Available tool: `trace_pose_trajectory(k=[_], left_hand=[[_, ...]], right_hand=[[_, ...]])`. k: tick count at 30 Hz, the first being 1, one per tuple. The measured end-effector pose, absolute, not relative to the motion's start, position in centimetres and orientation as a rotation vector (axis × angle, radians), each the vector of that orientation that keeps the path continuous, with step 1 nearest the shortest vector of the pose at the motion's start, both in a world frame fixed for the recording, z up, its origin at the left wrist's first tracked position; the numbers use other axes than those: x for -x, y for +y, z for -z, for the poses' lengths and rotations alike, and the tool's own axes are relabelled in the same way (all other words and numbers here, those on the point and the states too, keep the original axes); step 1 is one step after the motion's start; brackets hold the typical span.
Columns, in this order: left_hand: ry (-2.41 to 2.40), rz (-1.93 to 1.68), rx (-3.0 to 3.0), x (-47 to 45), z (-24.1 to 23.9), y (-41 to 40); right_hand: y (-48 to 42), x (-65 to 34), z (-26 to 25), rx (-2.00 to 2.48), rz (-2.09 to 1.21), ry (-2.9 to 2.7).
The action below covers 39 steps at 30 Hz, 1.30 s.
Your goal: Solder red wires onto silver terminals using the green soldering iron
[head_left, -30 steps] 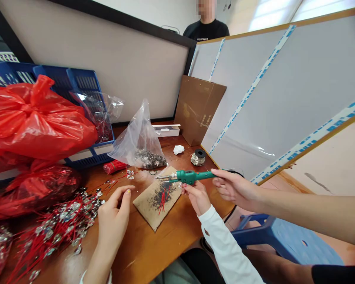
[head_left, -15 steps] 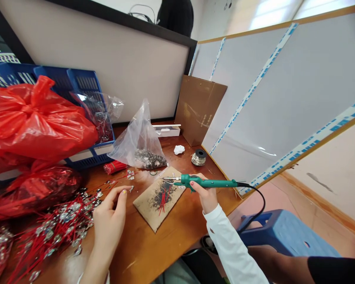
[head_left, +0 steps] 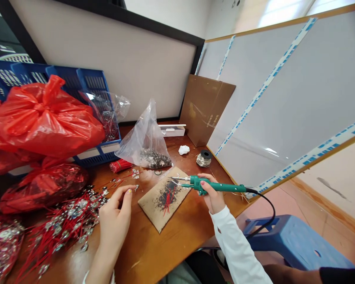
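My right hand [head_left: 214,195] is wrapped round a green soldering iron [head_left: 225,187], its metal tip pointing left over a cardboard piece [head_left: 152,209]. Dark specks and several short red wires [head_left: 168,203] lie on that cardboard. Left of it, my left hand [head_left: 118,209] is closed in a pinch, with a small silvery metal piece [head_left: 136,187] at its fingertips. Beside this hand spreads a heap of red wires with shiny metal ends [head_left: 68,221]. A bundle of red wires [head_left: 120,165] lies farther back.
A clear bag of small dark metal parts [head_left: 155,157] and a solder wire spool [head_left: 204,159] stand behind the cardboard. Red plastic bags [head_left: 50,118] and a blue basket [head_left: 97,156] fill the left. A blue stool [head_left: 298,236] stands at right.
The whole view has shifted, so things appear slightly farther right. Both hands keep their grips, and the soldering iron stays over the cardboard.
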<state>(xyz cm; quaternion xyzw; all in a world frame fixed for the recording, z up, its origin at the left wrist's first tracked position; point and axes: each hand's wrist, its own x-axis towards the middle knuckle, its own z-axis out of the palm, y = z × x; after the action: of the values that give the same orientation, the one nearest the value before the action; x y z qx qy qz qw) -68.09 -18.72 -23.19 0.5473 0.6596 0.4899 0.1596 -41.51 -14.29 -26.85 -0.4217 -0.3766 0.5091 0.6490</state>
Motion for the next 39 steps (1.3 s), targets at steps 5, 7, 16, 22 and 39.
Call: trace_pose_trajectory(k=[5,7,16,22,39], left_hand=[[1.887,-1.415,-1.548,68.0,23.2,-18.8],[1.89,-1.419,-1.548,68.1,23.3,-18.9],[1.918,-1.416,-1.566,68.2,23.3,-18.8],[1.919,-1.408,-1.57,68.0,23.0,-18.9],[1.949,-1.404,-1.607,68.0,23.0,-19.0]], right_hand=[[-14.2,40.7,27.0,0.923,-1.173,-0.854],[-14.2,40.5,27.2,0.912,-1.188,-0.856],[-13.8,40.3,28.2,0.886,-1.211,-0.839],[-13.9,40.2,28.5,0.892,-1.216,-0.83],[-14.0,40.5,27.4,0.92,-1.154,-0.679]])
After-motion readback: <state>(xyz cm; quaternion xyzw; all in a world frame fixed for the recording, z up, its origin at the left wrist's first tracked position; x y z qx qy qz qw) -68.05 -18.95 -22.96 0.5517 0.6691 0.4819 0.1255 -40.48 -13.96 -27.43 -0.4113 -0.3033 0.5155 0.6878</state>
